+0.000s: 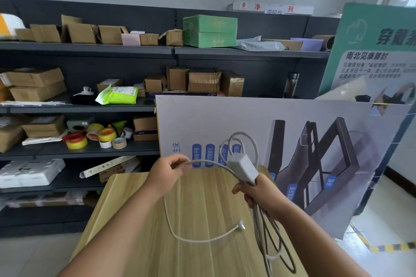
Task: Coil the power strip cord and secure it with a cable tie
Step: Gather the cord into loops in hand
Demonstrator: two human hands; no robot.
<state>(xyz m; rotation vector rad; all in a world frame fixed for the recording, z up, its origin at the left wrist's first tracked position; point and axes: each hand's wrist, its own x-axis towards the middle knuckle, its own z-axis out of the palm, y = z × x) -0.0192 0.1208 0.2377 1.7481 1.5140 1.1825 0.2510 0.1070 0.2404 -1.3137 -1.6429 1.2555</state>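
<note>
My right hand (258, 195) grips the white power strip (243, 167) together with several loops of its pale grey cord (267, 238); loops stick up above the strip and hang down below the hand. My left hand (166, 173) pinches a stretch of the same cord to the left of the strip. From the left hand the cord drops in a loose arc over the wooden table (139, 220) and ends in the white plug (240, 224). No cable tie is visible.
Dark metal shelves (90, 48) with cardboard boxes and rolls of tape (99, 136) fill the left and back. A large printed board (292, 141) leans behind the table, a green poster (373, 51) at the right. Yellow-black floor tape (382, 247) lies at the right.
</note>
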